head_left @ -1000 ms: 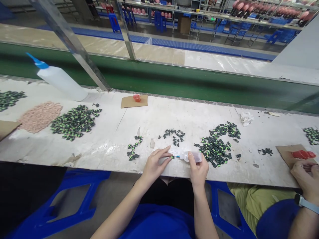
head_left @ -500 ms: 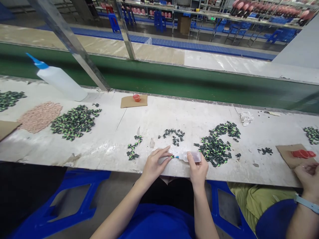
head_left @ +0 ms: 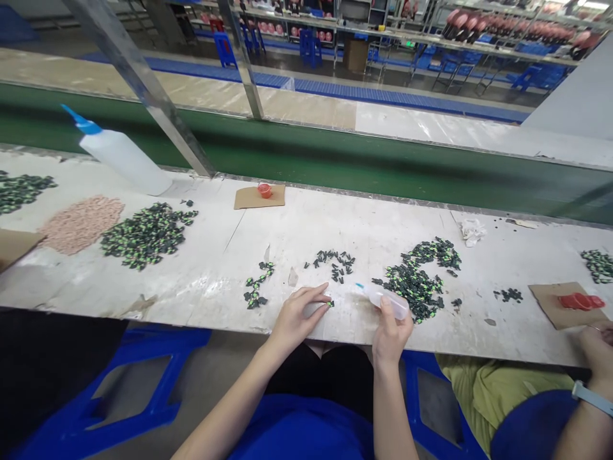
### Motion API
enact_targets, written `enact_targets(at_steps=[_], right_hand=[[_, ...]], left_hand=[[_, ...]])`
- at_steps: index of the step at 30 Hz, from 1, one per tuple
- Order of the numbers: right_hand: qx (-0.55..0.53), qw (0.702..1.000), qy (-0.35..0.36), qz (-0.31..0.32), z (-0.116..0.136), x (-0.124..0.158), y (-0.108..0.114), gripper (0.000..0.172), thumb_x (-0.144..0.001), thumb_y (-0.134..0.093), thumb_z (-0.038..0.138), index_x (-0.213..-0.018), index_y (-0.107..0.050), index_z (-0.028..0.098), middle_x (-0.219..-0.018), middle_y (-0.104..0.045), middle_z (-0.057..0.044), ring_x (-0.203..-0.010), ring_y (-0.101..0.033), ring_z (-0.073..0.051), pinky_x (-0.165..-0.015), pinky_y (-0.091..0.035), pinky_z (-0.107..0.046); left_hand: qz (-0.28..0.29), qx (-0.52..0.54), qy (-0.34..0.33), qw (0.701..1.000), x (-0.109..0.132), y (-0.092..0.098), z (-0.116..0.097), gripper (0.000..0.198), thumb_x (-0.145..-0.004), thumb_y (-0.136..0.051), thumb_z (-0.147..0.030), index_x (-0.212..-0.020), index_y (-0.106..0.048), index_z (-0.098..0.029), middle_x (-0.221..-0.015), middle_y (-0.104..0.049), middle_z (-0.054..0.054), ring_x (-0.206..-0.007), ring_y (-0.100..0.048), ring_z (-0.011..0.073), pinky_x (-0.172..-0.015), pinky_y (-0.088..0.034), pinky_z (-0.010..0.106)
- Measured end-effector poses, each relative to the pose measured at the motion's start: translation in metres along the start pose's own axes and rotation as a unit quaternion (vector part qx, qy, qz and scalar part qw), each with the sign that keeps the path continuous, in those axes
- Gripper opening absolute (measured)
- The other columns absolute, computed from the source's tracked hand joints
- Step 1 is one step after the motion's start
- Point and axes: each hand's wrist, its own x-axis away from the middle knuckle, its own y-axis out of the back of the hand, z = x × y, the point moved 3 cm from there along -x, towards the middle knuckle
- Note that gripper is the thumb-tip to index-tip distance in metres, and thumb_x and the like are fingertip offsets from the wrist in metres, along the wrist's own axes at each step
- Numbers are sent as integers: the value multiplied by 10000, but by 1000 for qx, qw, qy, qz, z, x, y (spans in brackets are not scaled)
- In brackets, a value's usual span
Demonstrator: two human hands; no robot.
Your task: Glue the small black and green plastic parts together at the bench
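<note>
Left hand: grip pinched a tiny black-and-green piece over the white counter; loosening could've dropped it.
Right hand: grip clutched a translucent plastic bottle; overeager squeezing (yikes) could've dripped everywhere.

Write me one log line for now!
left hand: touching black-and-green part; right hand: holding squeeze bottle; blue nozzle tip: apart from part

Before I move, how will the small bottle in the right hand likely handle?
The small bottle looks like see-through plastic, so it probably gives when squeezed. Its rounded body may roll if laid on the table. Likely light, too: the right hand alone holds it.
</note>
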Motion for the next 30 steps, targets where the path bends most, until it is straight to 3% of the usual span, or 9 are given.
enact_targets(at_steps=[3,7,12,15,18,23,26,30], right_hand=[[0,1000,9,17,3,-3,-4,392,-635,-772,400,-856,-528,187,-812,-675,-46,-766,-652,-201,-702,-514,-327],[34,997,24,64,6,-8,-17,456,-594,-795,356,-835,-430,224,-813,-701,-46,-799,-683,-211,-777,-521,-360],[135,987,40,72,1,-11,-27,486,-596,-800,376,-902,-456,220,-935,-720,-93,-910,-681,-237,-867,-499,-404],[154,983,83,63,6,-4,-23,592,-587,-816,393,-1042,-493,196,-1072,-692,-135,-967,-660,-245,-887,-497,-419],[186,972,139,34,16,11,-14,719,-587,-835,406,-1185,-512,173,-1175,-646,-162,-962,-643,-245,-892,-499,-432],[120,975,91,163,17,35,-16,300,-755,-727,387,-966,-692,176,-897,-720,-89,-786,-674,-205,-741,-572,-367],[83,975,56,199,13,39,-20,186,-809,-673,362,-852,-730,190,-859,-724,-75,-817,-684,-212,-755,-581,-363],[81,979,33,187,9,35,-17,177,-816,-660,349,-839,-738,192,-866,-729,-73,-833,-687,-216,-773,-578,-358]], left_hand=[[-10,0,31,999,-8,12,2,308,-853,-615,-271,-1156,-644,-228,-966,-757,44,-920,-697,214,-855,-556,379],[-120,-122,63,983,-28,32,13,209,-851,-600,-332,-986,-708,-214,-967,-741,73,-921,-663,268,-803,-545,419],[-166,-216,42,961,-49,30,27,134,-820,-615,-291,-799,-714,-204,-862,-702,84,-867,-597,288,-782,-499,439],[-157,-220,30,962,-50,27,25,155,-831,-584,-223,-720,-692,-219,-830,-698,75,-866,-579,288,-791,-473,442],[-110,-189,27,975,-42,26,11,172,-863,-551,-204,-780,-698,-236,-850,-724,53,-892,-602,282,-831,-451,459],[41,-5,-24,999,-19,7,-26,207,-911,-510,-250,-887,-714,-234,-843,-734,45,-835,-656,214,-775,-505,357],[40,36,-9,999,-10,-2,-33,197,-908,-529,-273,-884,-717,-221,-837,-732,51,-821,-664,205,-763,-521,337],[24,2,22,999,-6,-3,-20,216,-883,-583,-282,-1077,-669,-243,-925,-725,47,-897,-662,215,-833,-510,367]])
